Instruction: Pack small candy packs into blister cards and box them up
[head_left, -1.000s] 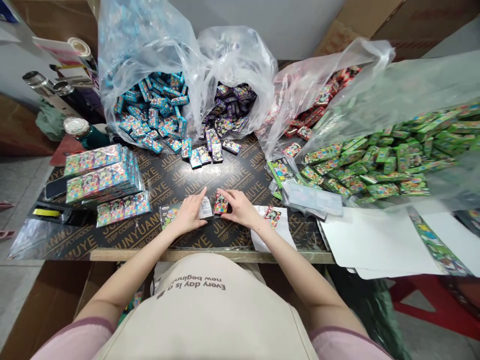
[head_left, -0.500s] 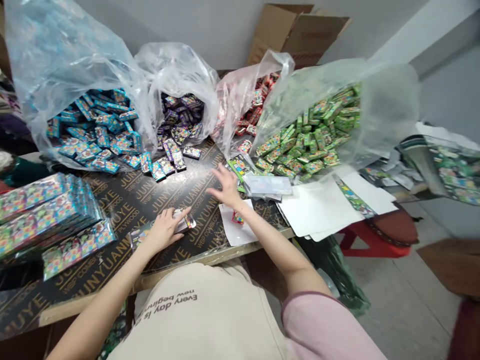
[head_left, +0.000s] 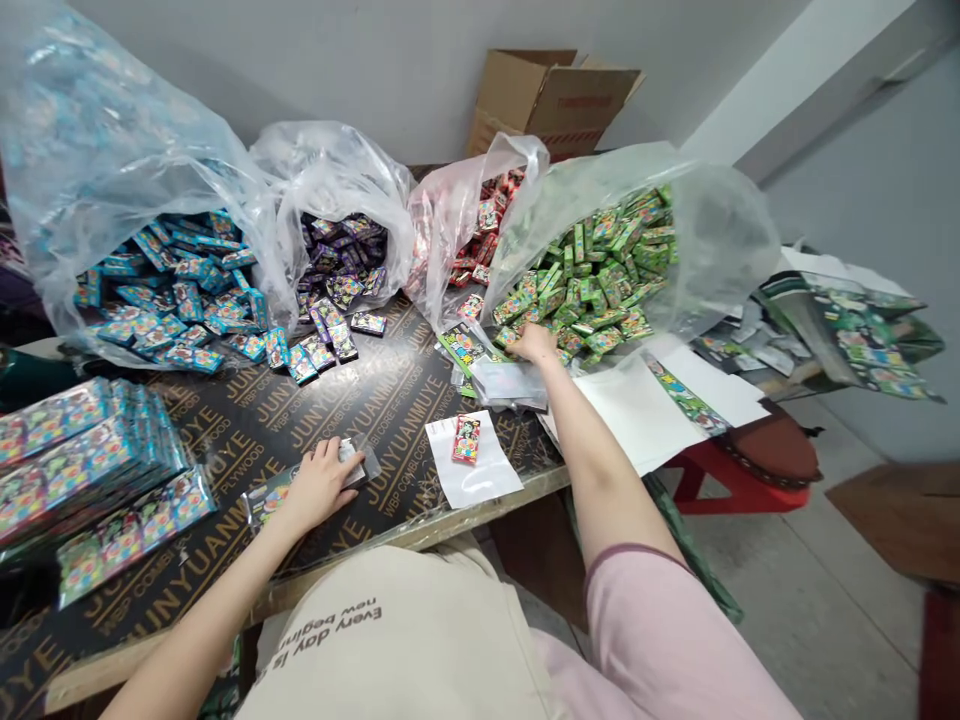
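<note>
Green boxes [head_left: 604,290]: heaped at 2 o'clock (12 pointing away from us, centre of view as pivot), spilling from the mouth of a clear bag [head_left: 720,240].

Right hand [head_left: 534,345]: just off centre toward 3 o'clock, at the near edge of the heap. Fingers bent downward, narrow; we cannot tell whether a box is between them.

Left hand [head_left: 321,485]: at 8 o'clock, palm down, fingers slightly apart over a flat plastic packet [head_left: 268,497] on the table [head_left: 405,420]. It covers much of the packet; we cannot see what lies beneath the palm.

Risks, our judgement:
- The heap looks loosely piled. If we pull a box from its foot, those above could slide onto the plastic sleeves [head_left: 514,382] close by.
- Red boxes [head_left: 487,215] fill the neighbouring bag [head_left: 435,240] at 12 o'clock, and the two bag mouths nearly meet. Reaching by feel, we could pick the wrong colour.
- A single red box [head_left: 466,438] rests on a white sheet [head_left: 481,480] at 6 o'clock, near the wooden edge [head_left: 480,508]. A low forearm sweep could drag the sheet and drop both.
- Slick plastic under light pressure: the packet could skid or twist, shifting whatever it contains.
</note>
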